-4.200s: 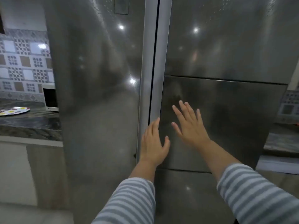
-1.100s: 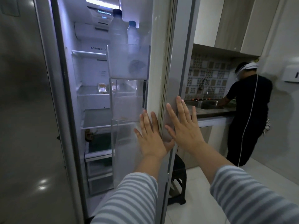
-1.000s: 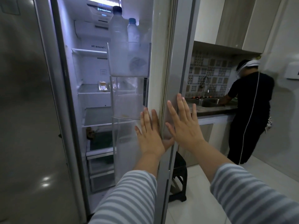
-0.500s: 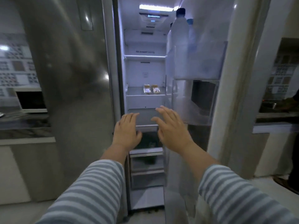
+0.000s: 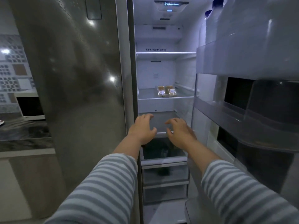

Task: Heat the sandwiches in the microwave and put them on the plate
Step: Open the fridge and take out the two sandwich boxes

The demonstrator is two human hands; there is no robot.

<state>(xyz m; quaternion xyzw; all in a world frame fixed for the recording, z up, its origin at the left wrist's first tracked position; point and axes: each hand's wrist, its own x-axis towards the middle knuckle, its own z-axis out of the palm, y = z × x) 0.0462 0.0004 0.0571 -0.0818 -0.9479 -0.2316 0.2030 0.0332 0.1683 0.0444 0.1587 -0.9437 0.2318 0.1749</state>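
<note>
Two wrapped sandwiches (image 5: 167, 91) sit side by side on the fridge's middle glass shelf (image 5: 165, 98), toward the right, untouched. Packaging looks clear with small labels; contents too small to read.

Left hand (image 5: 142, 129) and right hand (image 5: 180, 132) both hover in front of the shelf below, fingers loosely curled, holding nothing. They're below the sandwiches and apart from them.

Progress, as a judgement: very early. Right fridge door (image 5: 252, 88) is open, so access is done. Left to do: grab the sandwiches, carry them to the microwave (image 5: 30, 108) on the counter (image 5: 24, 135) at far left, heat, plate. Only a sliver of something patterned shows at the left edge of the counter, possibly the plate; can't confirm.

Versus half a second ago: view is closer and more centred on the fridge interior, both hands have advanced inward past the door edge, fingers more curled than the flatter spread before. Versus a second ago: hands are off the door edge and the view has swung from the sink side to the shelves. Sandwiches haven't moved.
</note>
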